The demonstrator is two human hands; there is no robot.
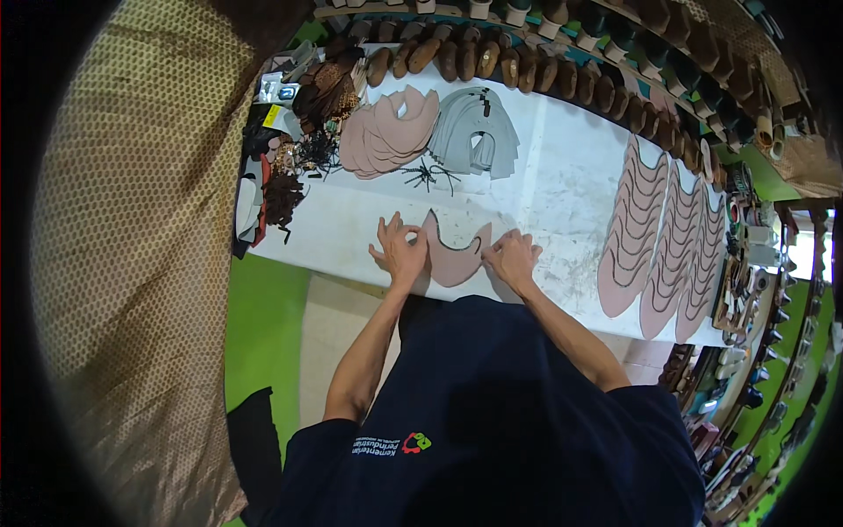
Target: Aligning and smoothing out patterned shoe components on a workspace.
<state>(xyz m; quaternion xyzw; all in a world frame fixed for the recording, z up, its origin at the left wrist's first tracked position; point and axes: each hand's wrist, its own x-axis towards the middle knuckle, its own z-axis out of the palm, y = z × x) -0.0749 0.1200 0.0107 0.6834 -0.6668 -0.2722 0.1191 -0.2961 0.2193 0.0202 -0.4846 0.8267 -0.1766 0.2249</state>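
A pink U-shaped shoe upper piece point(456, 263) with a dark line along its inner curve lies near the front edge of the white table. My left hand point(401, 254) pinches its left side between thumb and forefinger, with the other fingers spread. At the right tip, my right hand point(514, 257) has its fingers closed on the piece's edge. Beyond them are a fanned stack of pink pieces point(378, 140) and a stack of grey U-shaped pieces point(474, 132). Some thin black strips point(428, 174) lie in a small tangle between the stacks and my hands.
Overlapping pink pieces point(626, 250) form several long rows on the table's right. Brown shoe lasts point(527, 70) line the far edge below shelves of more lasts. Dark scraps and strips point(285, 198) crowd the left end, beside a patterned curtain point(149, 220). Tools point(733, 294) lie far right.
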